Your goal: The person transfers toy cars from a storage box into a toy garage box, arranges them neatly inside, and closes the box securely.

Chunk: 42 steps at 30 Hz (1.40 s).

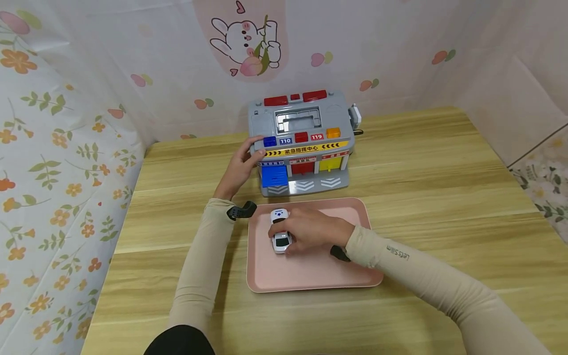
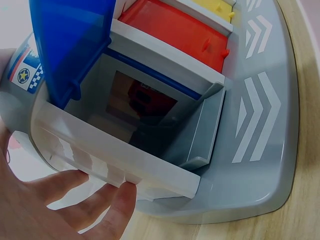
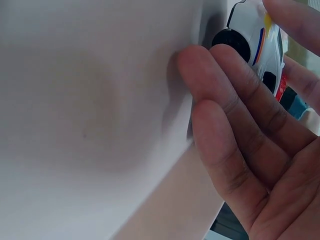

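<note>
A grey toy garage (image 1: 306, 123) stands on the table, with blue, red and yellow doors along its front. Its blue door (image 2: 75, 45) is swung up, baring the compartment behind it; the red door (image 2: 175, 32) is down. My left hand (image 1: 239, 167) grips the garage's left upper corner, and in the left wrist view its fingertips press the white side wall (image 2: 115, 150). A white toy car (image 1: 280, 241) with blue stars sits at the left of a pink tray (image 1: 310, 276). From the right, my right hand (image 1: 310, 228) pinches the car across its middle.
The tray lies in front of the garage on a wooden table (image 1: 443, 197). A patterned cloth (image 1: 177, 59) hangs behind the table and along its left side. A small grey-white part (image 1: 355, 117) sticks out from the garage's right side.
</note>
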Each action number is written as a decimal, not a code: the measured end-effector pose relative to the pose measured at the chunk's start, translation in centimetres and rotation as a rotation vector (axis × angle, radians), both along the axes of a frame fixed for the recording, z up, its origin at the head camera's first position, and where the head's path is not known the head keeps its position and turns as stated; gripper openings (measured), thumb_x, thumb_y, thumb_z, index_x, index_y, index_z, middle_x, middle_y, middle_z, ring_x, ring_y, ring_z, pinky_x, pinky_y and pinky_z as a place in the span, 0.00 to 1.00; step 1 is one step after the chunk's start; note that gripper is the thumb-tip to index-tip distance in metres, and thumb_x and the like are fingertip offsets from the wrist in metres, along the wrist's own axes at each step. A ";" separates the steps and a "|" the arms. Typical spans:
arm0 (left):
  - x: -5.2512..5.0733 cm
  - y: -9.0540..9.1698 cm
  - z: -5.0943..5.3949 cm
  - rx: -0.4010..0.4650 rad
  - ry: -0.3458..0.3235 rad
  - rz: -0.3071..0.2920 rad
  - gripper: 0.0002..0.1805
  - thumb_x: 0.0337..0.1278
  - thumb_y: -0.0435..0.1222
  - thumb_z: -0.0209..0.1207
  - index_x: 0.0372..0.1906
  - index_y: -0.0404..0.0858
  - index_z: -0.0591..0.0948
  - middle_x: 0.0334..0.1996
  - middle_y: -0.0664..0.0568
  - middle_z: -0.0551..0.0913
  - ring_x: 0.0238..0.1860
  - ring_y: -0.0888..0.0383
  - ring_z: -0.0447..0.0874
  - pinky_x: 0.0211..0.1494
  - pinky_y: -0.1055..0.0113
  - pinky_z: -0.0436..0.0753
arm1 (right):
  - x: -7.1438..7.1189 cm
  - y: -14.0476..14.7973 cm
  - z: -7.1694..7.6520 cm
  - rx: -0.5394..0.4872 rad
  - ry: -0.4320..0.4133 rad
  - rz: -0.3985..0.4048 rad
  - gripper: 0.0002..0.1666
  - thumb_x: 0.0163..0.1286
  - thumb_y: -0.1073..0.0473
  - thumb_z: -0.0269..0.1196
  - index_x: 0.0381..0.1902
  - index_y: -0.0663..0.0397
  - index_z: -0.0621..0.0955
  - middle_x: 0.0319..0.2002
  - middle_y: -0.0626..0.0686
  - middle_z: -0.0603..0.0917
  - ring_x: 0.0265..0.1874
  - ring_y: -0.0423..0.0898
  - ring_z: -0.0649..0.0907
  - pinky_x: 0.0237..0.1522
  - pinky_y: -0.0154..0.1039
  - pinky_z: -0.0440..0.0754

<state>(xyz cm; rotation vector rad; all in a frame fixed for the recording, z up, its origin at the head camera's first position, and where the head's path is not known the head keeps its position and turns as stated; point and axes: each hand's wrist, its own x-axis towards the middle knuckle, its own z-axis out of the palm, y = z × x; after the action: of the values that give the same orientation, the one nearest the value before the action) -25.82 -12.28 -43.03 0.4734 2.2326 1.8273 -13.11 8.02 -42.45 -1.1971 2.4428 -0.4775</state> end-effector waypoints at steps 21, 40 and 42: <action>0.1 -0.2 0.0 0.009 0.007 -0.002 0.24 0.76 0.44 0.49 0.72 0.50 0.67 0.69 0.44 0.70 0.61 0.44 0.76 0.71 0.43 0.75 | 0.1 0.1 1.2 -0.026 0.017 0.024 0.26 0.60 0.48 0.74 0.57 0.38 0.82 0.49 0.47 0.87 0.44 0.43 0.84 0.54 0.39 0.85; 0.1 0.0 0.0 0.012 0.017 -0.008 0.23 0.76 0.45 0.49 0.72 0.51 0.68 0.69 0.44 0.69 0.60 0.42 0.77 0.70 0.42 0.75 | -0.5 0.8 2.9 -0.067 0.035 -0.003 0.26 0.62 0.50 0.73 0.58 0.41 0.81 0.46 0.50 0.87 0.36 0.42 0.83 0.40 0.31 0.84; 0.0 0.0 0.0 0.014 0.016 -0.009 0.24 0.76 0.45 0.49 0.72 0.51 0.68 0.69 0.44 0.69 0.60 0.42 0.77 0.70 0.42 0.75 | -0.8 0.9 3.1 -0.062 0.049 -0.009 0.26 0.62 0.50 0.73 0.58 0.41 0.81 0.45 0.50 0.87 0.34 0.42 0.82 0.36 0.30 0.82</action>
<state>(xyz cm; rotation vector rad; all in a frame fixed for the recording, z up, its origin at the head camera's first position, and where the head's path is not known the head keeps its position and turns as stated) -25.77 -12.25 -43.00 0.5009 2.2256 1.8425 -13.86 8.88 -39.36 -1.2369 2.4929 -0.5358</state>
